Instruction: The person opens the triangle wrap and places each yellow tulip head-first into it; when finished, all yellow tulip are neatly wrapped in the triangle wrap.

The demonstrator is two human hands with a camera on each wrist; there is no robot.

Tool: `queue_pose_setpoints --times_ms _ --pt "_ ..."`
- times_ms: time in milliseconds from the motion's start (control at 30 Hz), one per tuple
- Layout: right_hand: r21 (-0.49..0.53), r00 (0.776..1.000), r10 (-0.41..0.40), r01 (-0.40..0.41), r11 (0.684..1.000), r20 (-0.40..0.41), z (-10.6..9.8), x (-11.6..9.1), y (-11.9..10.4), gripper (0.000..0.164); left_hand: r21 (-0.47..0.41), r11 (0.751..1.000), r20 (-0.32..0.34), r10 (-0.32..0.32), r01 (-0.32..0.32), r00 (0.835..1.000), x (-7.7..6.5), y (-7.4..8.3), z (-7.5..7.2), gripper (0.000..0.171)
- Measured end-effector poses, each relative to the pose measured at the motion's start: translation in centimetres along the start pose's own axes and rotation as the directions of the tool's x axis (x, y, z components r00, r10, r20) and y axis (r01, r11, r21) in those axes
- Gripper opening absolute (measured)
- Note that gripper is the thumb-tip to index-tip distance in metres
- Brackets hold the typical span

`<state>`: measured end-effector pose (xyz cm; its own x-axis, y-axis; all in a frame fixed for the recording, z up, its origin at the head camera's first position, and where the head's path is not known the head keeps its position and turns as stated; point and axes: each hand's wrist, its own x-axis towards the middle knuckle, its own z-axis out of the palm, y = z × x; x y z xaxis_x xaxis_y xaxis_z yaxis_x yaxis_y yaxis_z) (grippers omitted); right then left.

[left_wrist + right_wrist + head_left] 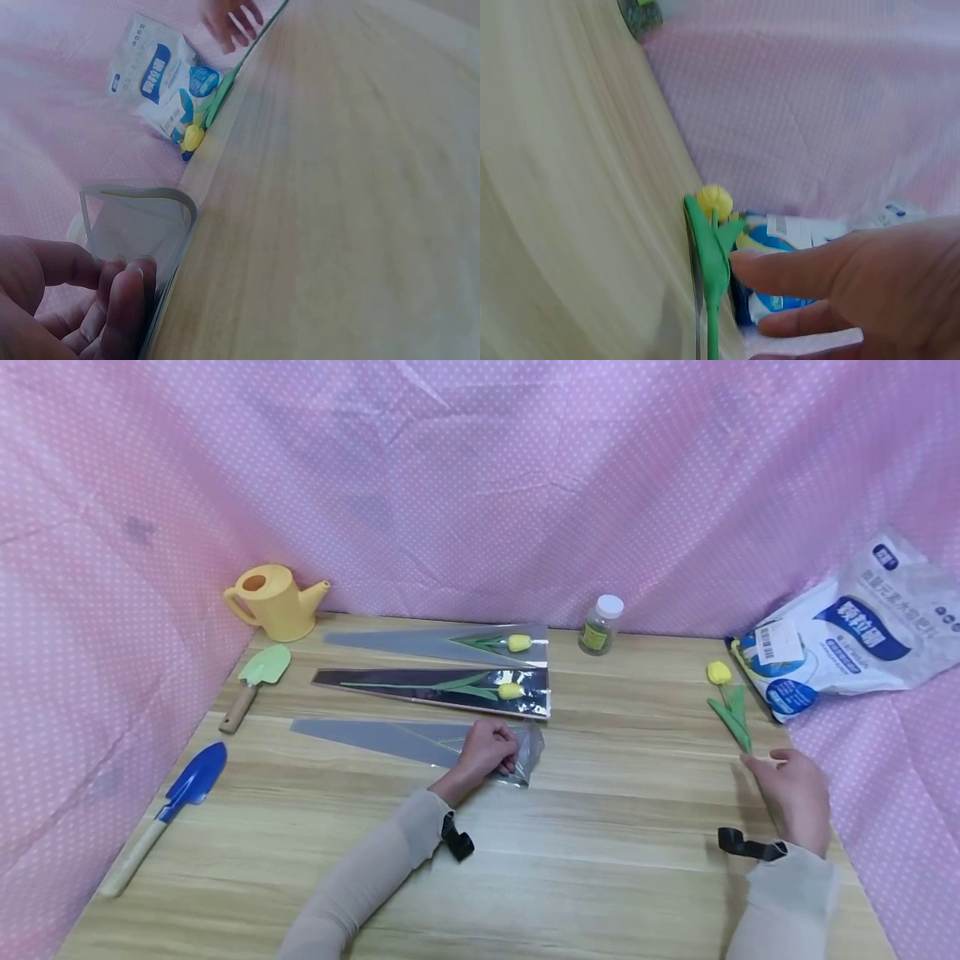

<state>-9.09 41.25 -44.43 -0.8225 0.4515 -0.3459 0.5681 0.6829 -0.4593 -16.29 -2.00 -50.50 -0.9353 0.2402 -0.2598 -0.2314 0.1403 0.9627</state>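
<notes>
My left hand point(487, 752) pinches the wide end of a clear, grey-looking tapered flower sleeve point(352, 732). In the left wrist view, the mouth of the sleeve point(139, 214) stands apart above the fingers. At the table's right side lies an artificial yellow tulip point(731, 718) with green leaves, its head pointing away from me. My right hand point(797, 793) is beside its stem, thumb and fingers spread apart. In the right wrist view, the thumb tip is close to the tulip's leaves point(714, 262); whether it touches them I cannot tell.
Two wrapped yellow tulips, one in a grey sleeve point(390, 643), one in a dark sleeve point(397, 687), lie behind my left hand. A yellow watering can point(281, 606), green trowel point(266, 666) and blue trowel point(198, 774) are left. A jar point(597, 631) and white bag point(847, 643) stand behind.
</notes>
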Motion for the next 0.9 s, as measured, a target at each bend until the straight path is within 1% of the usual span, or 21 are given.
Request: queue_pose_setpoints --times_ms 100,167,233,367,600,733,900 --pt "-0.014 0.997 0.043 -0.042 0.999 0.067 -0.2 0.1 0.4 0.087 -0.001 1.000 0.003 0.014 -0.014 1.000 0.0 -0.1 -0.1 0.006" --pt "-0.012 0.994 0.055 -0.054 0.998 0.095 -0.2 0.1 0.6 0.088 -0.002 1.000 0.004 0.017 -0.017 1.000 0.0 0.0 -0.1 0.007" --pt "-0.020 0.993 0.053 -0.052 0.998 0.101 -0.2 0.1 0.7 0.086 0.001 1.000 0.002 0.010 -0.010 1.000 0.0 0.0 -0.1 0.007" --pt "-0.049 0.996 0.044 -0.040 0.998 0.081 -0.1 0.2 0.9 0.075 0.007 1.000 0.001 -0.008 0.008 1.000 0.1 0.1 -0.1 0.007" --pt "-0.069 1.000 0.007 -0.006 0.998 0.010 0.4 0.7 1.4 0.055 0.007 1.000 0.002 -0.027 0.027 1.000 0.3 0.0 -0.1 0.006" --pt "-0.065 1.000 -0.018 0.018 0.998 0.003 0.6 1.0 1.6 0.049 0.014 0.999 0.001 -0.032 0.032 0.999 0.3 0.0 -0.1 0.006" --pt "-0.078 0.998 -0.067 0.066 0.995 -0.013 0.8 1.2 1.7 0.045 0.011 1.000 0.006 -0.025 0.025 1.000 0.3 0.0 0.0 0.006"
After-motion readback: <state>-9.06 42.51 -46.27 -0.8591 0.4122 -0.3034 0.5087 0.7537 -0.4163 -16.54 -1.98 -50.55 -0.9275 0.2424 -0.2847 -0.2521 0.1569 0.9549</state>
